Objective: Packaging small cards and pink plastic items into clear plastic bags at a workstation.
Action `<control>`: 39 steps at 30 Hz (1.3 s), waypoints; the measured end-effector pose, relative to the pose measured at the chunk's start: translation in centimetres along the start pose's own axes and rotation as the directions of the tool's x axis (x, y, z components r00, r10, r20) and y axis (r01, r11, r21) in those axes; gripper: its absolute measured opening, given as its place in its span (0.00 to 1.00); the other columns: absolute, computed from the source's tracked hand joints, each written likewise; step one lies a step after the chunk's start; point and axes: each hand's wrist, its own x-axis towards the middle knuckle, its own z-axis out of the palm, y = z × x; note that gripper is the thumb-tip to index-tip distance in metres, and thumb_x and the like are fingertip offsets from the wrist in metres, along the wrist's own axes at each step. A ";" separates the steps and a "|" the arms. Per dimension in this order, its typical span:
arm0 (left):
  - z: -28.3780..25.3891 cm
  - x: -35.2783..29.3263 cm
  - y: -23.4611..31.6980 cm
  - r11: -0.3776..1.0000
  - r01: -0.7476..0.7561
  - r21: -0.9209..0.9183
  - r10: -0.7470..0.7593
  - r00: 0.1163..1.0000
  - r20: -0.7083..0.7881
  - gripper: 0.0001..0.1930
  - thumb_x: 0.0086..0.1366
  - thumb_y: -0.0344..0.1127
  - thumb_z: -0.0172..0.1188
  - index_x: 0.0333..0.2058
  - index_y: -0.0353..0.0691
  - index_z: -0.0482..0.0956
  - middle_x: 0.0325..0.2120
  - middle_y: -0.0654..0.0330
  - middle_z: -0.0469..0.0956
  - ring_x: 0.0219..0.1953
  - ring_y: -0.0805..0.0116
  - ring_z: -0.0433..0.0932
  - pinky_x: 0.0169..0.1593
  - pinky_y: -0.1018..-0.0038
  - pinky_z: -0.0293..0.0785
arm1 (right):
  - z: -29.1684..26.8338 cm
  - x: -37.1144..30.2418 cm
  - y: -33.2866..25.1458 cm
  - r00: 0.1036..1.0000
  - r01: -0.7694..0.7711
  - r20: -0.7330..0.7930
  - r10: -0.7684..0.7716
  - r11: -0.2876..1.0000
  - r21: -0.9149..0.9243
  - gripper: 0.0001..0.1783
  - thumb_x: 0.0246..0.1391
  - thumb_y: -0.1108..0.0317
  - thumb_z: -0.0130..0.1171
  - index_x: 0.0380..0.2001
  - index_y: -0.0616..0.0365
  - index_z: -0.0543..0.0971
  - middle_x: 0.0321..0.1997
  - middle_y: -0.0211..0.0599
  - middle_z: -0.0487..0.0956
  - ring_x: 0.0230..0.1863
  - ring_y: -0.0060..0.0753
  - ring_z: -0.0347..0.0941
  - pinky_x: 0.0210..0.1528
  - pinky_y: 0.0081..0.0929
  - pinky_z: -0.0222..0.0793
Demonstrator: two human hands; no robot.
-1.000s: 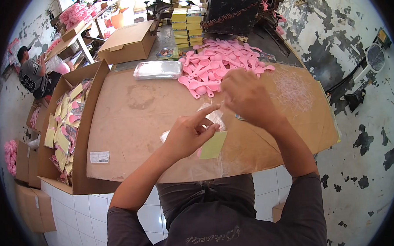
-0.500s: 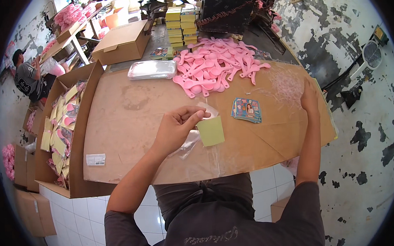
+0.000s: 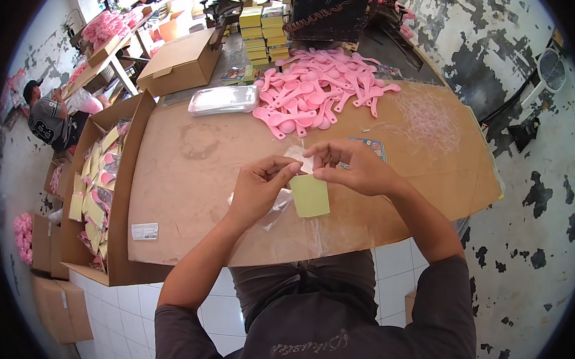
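My left hand (image 3: 259,184) pinches the top of a small square yellow-green card (image 3: 311,196), with whitish clear film (image 3: 297,155) showing above the fingers. The card hangs over the cardboard-covered table. My right hand (image 3: 351,166) meets it at the card's top right corner, thumb and fingers bent together; whatever lies between them is too small to make out. Behind the right hand, a stack of printed blue cards (image 3: 375,148) is partly hidden. Under my left hand lies some clear plastic film (image 3: 273,212). A heap of pink plastic spoons (image 3: 315,88) spreads beyond both hands.
A pile of thin pinkish strands (image 3: 429,119) lies at the right. Clear plastic bags (image 3: 223,100) are stacked at the far left, near a closed carton (image 3: 178,62). An open carton (image 3: 120,251) of packed spoons and cards stands left. Another person (image 3: 44,116) sits farther off.
My right hand has come from the strand pile at the right to the card's top edge, beside my left hand. The left hand keeps its pinch and has hardly moved.
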 end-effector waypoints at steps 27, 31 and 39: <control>-1.1 0.5 -0.3 0.981 0.133 -0.143 -0.137 0.991 -0.014 0.13 0.74 0.32 0.58 0.50 0.30 0.82 0.43 0.54 0.85 0.43 0.72 0.83 0.46 0.74 0.82 | -1.2 0.6 5.2 0.995 -0.005 -0.098 0.027 0.976 0.219 0.10 0.62 0.73 0.63 0.44 0.65 0.84 0.41 0.33 0.84 0.42 0.21 0.78 0.47 0.23 0.74; -0.7 0.8 -0.6 0.995 0.091 0.030 -0.090 0.996 -0.010 0.13 0.73 0.31 0.58 0.52 0.31 0.81 0.43 0.55 0.85 0.42 0.73 0.83 0.45 0.74 0.82 | -1.1 0.6 6.0 0.995 0.038 -0.101 -0.016 0.976 0.216 0.10 0.61 0.73 0.65 0.45 0.65 0.84 0.42 0.34 0.84 0.42 0.21 0.78 0.47 0.23 0.74; -1.0 0.7 -0.4 0.999 0.033 -0.008 -0.033 0.998 -0.049 0.16 0.72 0.30 0.60 0.56 0.34 0.79 0.44 0.57 0.84 0.42 0.74 0.82 0.46 0.75 0.81 | -0.6 0.4 5.4 1.000 0.003 -0.003 -0.002 0.995 0.102 0.30 0.58 0.73 0.67 0.63 0.62 0.71 0.39 0.29 0.78 0.38 0.18 0.75 0.45 0.21 0.73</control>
